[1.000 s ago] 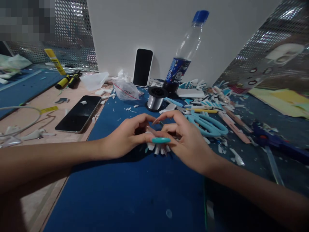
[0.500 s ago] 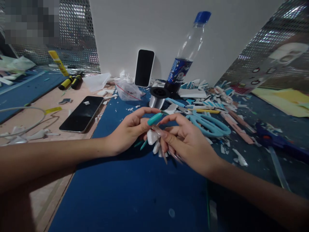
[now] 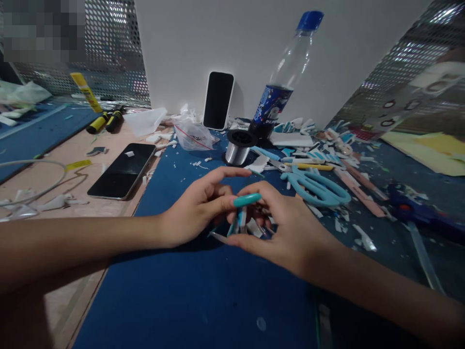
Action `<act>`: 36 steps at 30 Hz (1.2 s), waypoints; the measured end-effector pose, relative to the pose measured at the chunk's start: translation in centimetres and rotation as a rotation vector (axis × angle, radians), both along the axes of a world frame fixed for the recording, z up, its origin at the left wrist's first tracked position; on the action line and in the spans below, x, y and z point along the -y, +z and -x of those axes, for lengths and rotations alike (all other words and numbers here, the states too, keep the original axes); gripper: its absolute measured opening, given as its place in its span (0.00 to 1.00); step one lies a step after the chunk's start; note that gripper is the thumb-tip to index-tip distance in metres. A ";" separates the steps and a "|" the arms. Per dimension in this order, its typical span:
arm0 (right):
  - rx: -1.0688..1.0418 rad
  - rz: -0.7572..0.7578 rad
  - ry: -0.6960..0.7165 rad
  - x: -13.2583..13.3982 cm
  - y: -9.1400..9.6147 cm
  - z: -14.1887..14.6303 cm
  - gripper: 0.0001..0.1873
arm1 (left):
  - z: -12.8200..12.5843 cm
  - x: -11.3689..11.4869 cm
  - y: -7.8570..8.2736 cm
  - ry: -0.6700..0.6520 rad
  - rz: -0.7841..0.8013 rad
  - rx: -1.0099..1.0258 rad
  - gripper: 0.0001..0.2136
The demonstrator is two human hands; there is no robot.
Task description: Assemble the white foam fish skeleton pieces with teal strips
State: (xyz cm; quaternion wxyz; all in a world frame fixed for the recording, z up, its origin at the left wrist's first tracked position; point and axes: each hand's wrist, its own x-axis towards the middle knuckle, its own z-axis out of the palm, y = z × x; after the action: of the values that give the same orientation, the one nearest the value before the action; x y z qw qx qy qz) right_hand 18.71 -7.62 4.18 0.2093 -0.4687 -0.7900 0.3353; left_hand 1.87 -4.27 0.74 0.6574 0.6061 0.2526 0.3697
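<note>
Head view: left hand pinches and right hand cups small white pieces above the worktop, short of its back edge.

The only camera sat up on the person's head over there, tipped forward and down across the flat blue work mat toward the smooth white upright panel, within arm's reach of the bare left hand and bare right hand, mid-view.

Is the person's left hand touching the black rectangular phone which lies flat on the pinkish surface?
Apart: the head view shows blue mat and pinkish surface between the left hand and the flat-lying black phone.
</note>
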 end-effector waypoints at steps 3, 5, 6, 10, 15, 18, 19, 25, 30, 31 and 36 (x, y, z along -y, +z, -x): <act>0.052 -0.042 -0.032 0.0 -0.4 0.1 0.14 | 0.0 0.2 0.0 -0.049 -0.006 0.002 0.18; 0.043 -0.035 -0.032 0.0 -0.4 0.0 0.12 | 0.0 0.2 -0.1 -0.055 -0.001 0.007 0.17; 0.032 -0.017 -0.038 -0.1 -0.4 -0.1 0.11 | 0.0 0.2 -0.1 -0.046 -0.011 0.009 0.17; -0.036 0.084 -0.050 -0.3 -0.4 -0.5 0.15 | 0.1 0.2 -0.2 0.069 -0.096 0.030 0.14; -0.091 0.135 -0.076 -0.5 -0.5 -0.8 0.19 | 0.3 0.2 -0.2 0.199 -0.155 0.032 0.11; -0.148 0.167 -0.063 -0.7 -0.4 -1.1 0.19 | 0.2 0.2 -0.2 0.170 -0.142 0.067 0.09; -0.178 0.192 -0.049 -0.7 -0.4 -1.1 0.20 | 0.2 0.2 -0.2 0.163 -0.139 0.088 0.08; -0.243 0.334 0.016 -1.1 -0.1 -1.4 0.21 | 0.2 -0.2 -0.6 0.175 -0.098 0.140 0.08; -0.306 0.333 -0.049 -1.6 0.0 -1.5 0.17 | 0.1 -0.7 -0.8 0.157 -0.031 0.193 0.05; -0.322 0.341 -0.046 -1.7 0.1 -1.5 0.16 | 0.1 -0.7 -0.9 0.157 -0.031 0.199 0.04; -0.296 0.386 -0.047 -2.0 0.2 -1.9 0.15 | 0.1 -1.0 -1.1 0.264 -0.063 0.145 0.04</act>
State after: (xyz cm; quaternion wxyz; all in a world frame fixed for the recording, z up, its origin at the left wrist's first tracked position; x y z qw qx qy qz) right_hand 20.57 -5.59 4.39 0.2370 -0.4643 -0.6608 0.5400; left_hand 1.75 -3.27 -0.38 0.6004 0.5597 0.2700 0.5034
